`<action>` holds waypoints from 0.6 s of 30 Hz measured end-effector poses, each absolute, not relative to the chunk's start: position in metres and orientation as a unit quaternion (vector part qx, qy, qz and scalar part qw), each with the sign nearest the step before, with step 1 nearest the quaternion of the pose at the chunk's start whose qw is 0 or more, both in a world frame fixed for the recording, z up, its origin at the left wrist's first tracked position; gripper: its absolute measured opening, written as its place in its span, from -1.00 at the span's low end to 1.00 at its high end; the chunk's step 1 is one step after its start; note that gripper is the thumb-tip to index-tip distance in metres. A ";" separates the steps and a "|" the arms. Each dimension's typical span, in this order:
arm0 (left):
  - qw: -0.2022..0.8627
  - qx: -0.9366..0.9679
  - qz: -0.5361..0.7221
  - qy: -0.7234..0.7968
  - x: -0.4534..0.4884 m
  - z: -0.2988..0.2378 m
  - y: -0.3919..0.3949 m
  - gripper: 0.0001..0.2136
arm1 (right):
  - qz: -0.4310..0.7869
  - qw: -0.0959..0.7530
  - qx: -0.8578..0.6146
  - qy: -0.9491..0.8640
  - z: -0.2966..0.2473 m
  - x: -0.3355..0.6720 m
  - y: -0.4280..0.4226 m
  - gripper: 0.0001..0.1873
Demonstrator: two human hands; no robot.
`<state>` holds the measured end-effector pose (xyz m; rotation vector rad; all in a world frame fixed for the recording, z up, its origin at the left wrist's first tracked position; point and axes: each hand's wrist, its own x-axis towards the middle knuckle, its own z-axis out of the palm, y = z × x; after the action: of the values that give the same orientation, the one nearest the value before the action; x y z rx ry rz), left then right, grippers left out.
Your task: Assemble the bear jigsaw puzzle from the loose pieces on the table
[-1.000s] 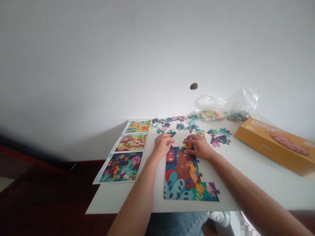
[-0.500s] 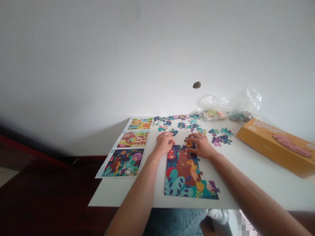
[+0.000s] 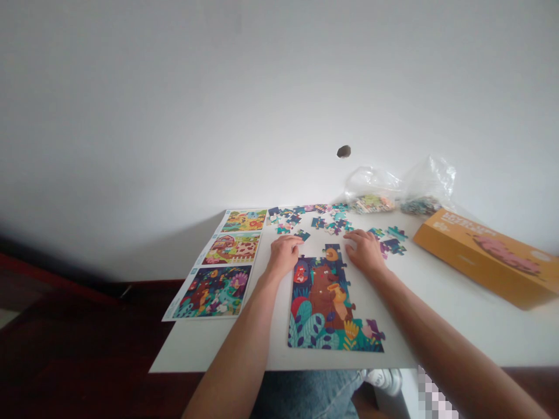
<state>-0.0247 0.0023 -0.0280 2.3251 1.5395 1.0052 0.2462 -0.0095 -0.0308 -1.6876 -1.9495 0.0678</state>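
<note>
A partly joined jigsaw (image 3: 325,305) with a brown bear and leaves lies on the white table (image 3: 437,302) in front of me. Its top piece with an orange shape (image 3: 332,253) sits uncovered at the puzzle's upper edge. My left hand (image 3: 283,255) rests with curled fingers on the table at the puzzle's top left corner. My right hand (image 3: 364,250) lies flat with fingers stretched out, just right of that top piece, holding nothing. Loose pieces (image 3: 323,221) lie scattered beyond both hands.
A sheet with three reference pictures (image 3: 222,267) lies at the left table edge. More loose pieces (image 3: 393,240) sit right of my right hand. Two clear bags of pieces (image 3: 393,195) stand against the wall. An orange box (image 3: 489,253) lies at the right.
My right hand has lifted off the orange-marked piece and slid right, leaving it joined at the puzzle's top. The left hand has barely moved.
</note>
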 end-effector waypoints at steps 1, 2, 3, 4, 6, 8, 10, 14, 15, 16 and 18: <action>0.085 0.780 0.339 0.519 -0.025 -0.028 0.003 -0.65 | 0.026 0.273 -0.634 -0.724 -0.031 0.246 -0.010 -0.65; 0.081 0.778 0.341 0.521 -0.026 -0.027 0.003 -0.64 | 0.026 0.270 -0.636 -0.723 -0.030 0.246 -0.010 -0.66; 0.077 0.777 0.341 0.524 -0.026 -0.027 0.003 -0.63 | 0.026 0.269 -0.637 -0.722 -0.030 0.245 -0.011 -0.66; 0.071 0.774 0.342 0.528 -0.027 -0.027 0.003 -0.63 | 0.027 0.268 -0.637 -0.723 -0.030 0.245 -0.011 -0.66; 0.059 0.767 0.340 0.541 -0.027 -0.027 0.003 -0.63 | 0.028 0.270 -0.636 -0.722 -0.031 0.245 -0.010 -0.66; 0.050 0.758 0.336 0.557 -0.028 -0.029 0.003 -0.65 | 0.029 0.276 -0.635 -0.721 -0.033 0.246 -0.009 -0.65; 0.046 0.751 0.329 0.570 -0.029 -0.031 0.003 -0.68 | 0.026 0.283 -0.639 -0.715 -0.034 0.247 -0.008 -0.65; 0.046 0.743 0.322 0.585 -0.029 -0.032 0.001 -0.78 | 0.006 0.293 -0.669 -0.683 -0.033 0.250 -0.009 -0.68; 0.045 0.741 0.323 0.587 -0.029 -0.032 0.001 -0.80 | 0.005 0.291 -0.676 -0.677 -0.031 0.250 -0.010 -0.68; 0.044 0.738 0.324 0.590 -0.028 -0.032 0.002 -0.82 | 0.006 0.288 -0.682 -0.672 -0.030 0.250 -0.011 -0.69; 0.035 0.733 0.322 0.598 -0.027 -0.032 0.004 -0.78 | 0.014 0.280 -0.690 -0.667 -0.028 0.249 -0.013 -0.70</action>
<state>-0.0275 0.0039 -0.0316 2.2523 1.8392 0.9909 0.2486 -0.0128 -0.0277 -1.8505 -1.7893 0.0378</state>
